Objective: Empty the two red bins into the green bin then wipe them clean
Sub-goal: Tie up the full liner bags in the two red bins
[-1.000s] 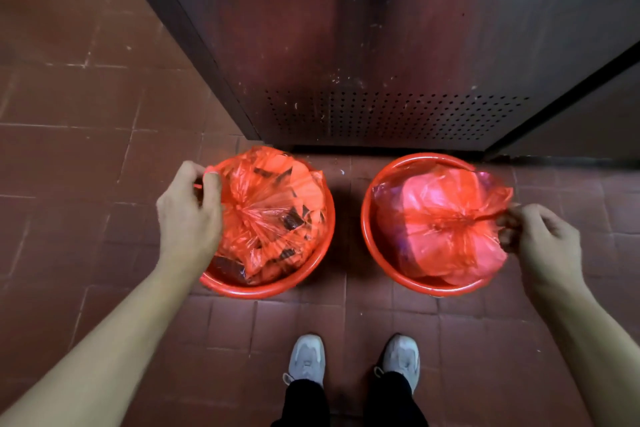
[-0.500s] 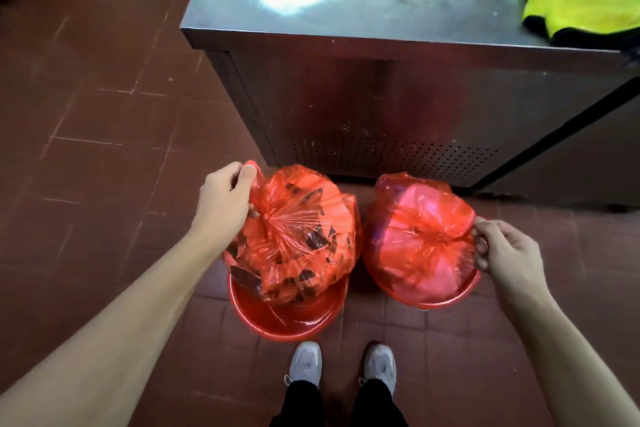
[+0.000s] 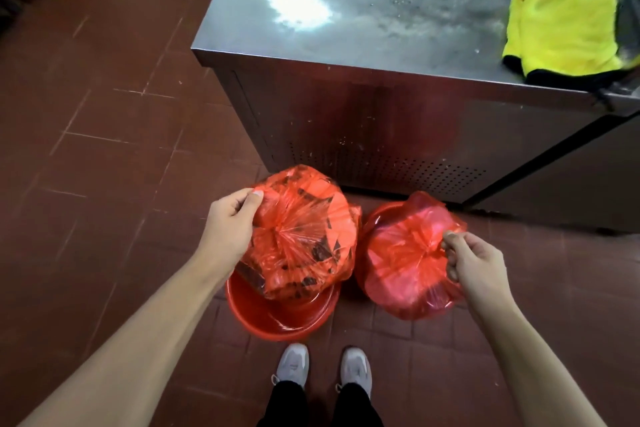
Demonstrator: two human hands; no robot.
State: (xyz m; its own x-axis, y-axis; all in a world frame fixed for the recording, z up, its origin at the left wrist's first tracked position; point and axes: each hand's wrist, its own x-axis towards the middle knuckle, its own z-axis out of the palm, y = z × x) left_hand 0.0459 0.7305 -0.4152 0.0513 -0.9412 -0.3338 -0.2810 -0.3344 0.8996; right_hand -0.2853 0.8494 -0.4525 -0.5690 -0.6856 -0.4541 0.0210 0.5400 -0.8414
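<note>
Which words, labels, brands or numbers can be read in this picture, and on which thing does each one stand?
None can be read.
Left red bag: dark patches show through the plastic, but no letters can be made out.
Right red bag, yellow cloth, steel cabinet, shoes: no text visible.

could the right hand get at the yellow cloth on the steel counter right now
Probably not yet: the right hand is pinching a red bag, so it isn't free. The yellow cloth lies uncovered on the counter.

Both bare arms are reaching forward and down; the left hand [image 3: 230, 229] is gripping with curled fingers, the right hand [image 3: 476, 262] is pinching.
</note>
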